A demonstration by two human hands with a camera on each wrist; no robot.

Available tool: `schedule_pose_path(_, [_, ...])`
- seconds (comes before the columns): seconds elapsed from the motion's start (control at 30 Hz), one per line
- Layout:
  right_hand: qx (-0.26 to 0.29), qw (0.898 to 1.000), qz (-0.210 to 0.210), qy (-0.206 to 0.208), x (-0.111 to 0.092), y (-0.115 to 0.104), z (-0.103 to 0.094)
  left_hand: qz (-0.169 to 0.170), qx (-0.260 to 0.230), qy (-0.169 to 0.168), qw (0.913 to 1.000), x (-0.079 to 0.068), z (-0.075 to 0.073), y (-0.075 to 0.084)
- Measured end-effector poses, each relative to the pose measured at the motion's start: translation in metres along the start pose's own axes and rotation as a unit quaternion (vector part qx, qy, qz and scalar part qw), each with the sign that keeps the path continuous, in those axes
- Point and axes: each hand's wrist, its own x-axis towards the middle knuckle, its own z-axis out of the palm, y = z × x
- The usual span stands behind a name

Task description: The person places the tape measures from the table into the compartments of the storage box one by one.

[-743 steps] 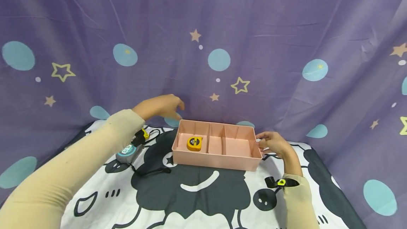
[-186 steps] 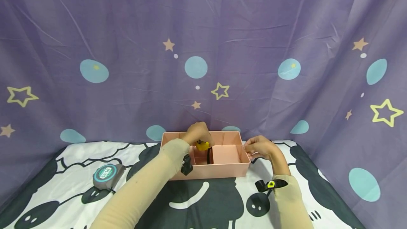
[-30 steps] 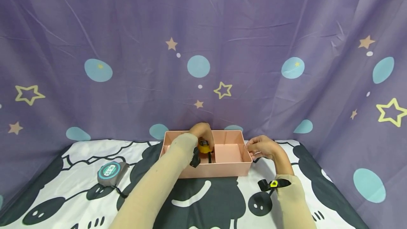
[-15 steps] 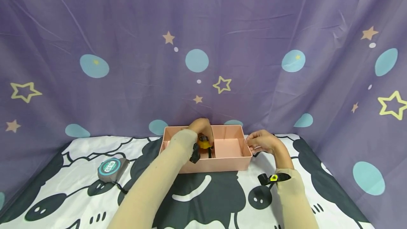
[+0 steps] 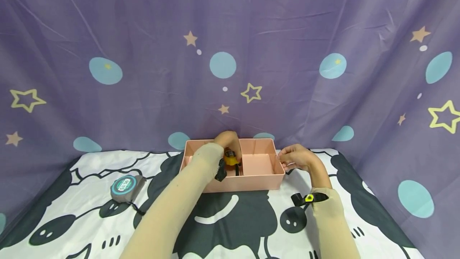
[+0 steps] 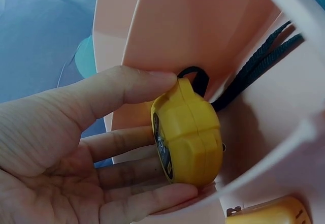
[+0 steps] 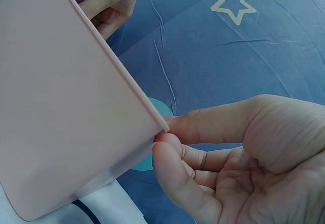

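Observation:
In the head view, my left hand (image 5: 230, 142) reaches into the middle compartment of a pink divided box (image 5: 244, 184). Its thumb and fingers grip a yellow tape measure (image 5: 230, 160). The left wrist view shows the same tape measure (image 6: 195, 132) standing on edge between thumb and fingers, its black strap (image 6: 256, 64) trailing against the compartment wall. Another yellow tape measure (image 6: 271, 213) lies beyond the divider, partly out of frame; my sleeve hides it in the head view. My right hand (image 5: 296, 157) pinches the box's right end, at a rim corner in the right wrist view.
A larger grey tape measure (image 5: 125, 189) with a turquoise face and dark cord lies on the sheep-print cloth (image 5: 86, 211), left of the box. Behind the box hangs a purple curtain (image 5: 161, 103). The right compartment's bare floor (image 5: 258, 164) shows.
Long ago the left hand was empty behind the box. Later it held the yellow tape measure over the middle compartment; now it is lower inside. The last second shows mainly a slight view tilt.

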Motion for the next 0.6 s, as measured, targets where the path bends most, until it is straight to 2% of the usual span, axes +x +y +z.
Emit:
schedule_pose_path(0.17, [0.008, 1.0, 0.0, -0.002, 0.0, 0.0, 0.0, -0.03, 0.024, -0.037, 0.9986, 0.003, -0.003, 0.005])
schedule_pose_path(0.37, [0.015, 1.0, -0.002, -0.006, 0.0, 0.0, -0.001, -0.05, 0.043, -0.045, 0.9968, 0.005, -0.003, 0.011])
schedule_pose_path(0.6, [0.018, 1.0, 0.001, -0.007, -0.002, -0.001, 0.0, -0.036, 0.045, -0.039, 0.9976, 0.004, -0.003, 0.008])
